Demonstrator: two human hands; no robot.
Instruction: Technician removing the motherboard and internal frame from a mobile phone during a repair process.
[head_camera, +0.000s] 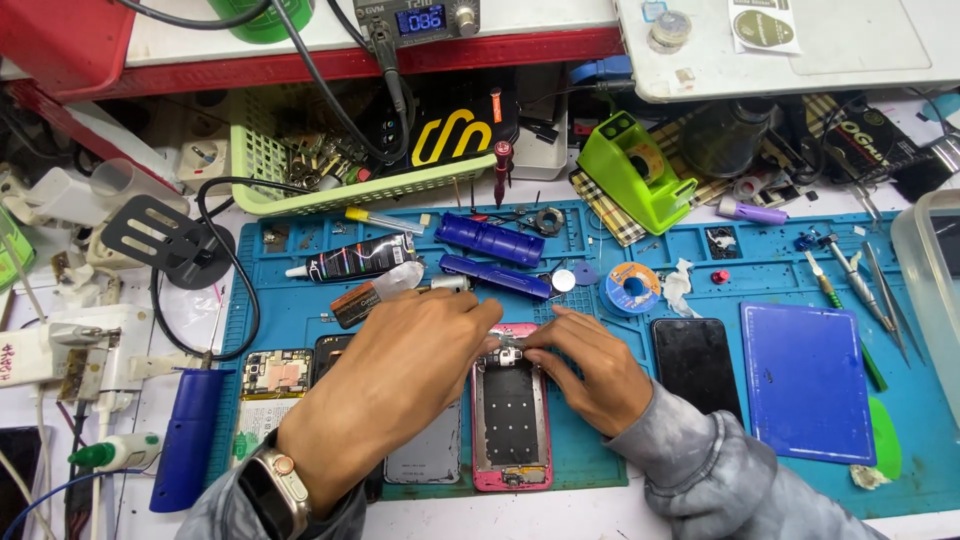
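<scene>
Two hands (400, 365) (590, 375) (pink phone frame (510, 420))

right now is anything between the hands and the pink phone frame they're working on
Nothing visible is. The left hand and the right hand both already rest at the top end of the opened pink phone frame, fingertips meeting on a small metal part there.

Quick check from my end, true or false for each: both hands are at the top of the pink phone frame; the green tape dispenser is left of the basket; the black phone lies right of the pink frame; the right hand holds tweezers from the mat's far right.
1. Both the left hand and right hand are at the top of the pink phone frame. True.
2. The green tape dispenser is left of the basket. False: right of it.
3. The black phone lies right of the frame. True.
4. The right hand holds the tweezers. False: they lie on the mat.
</scene>
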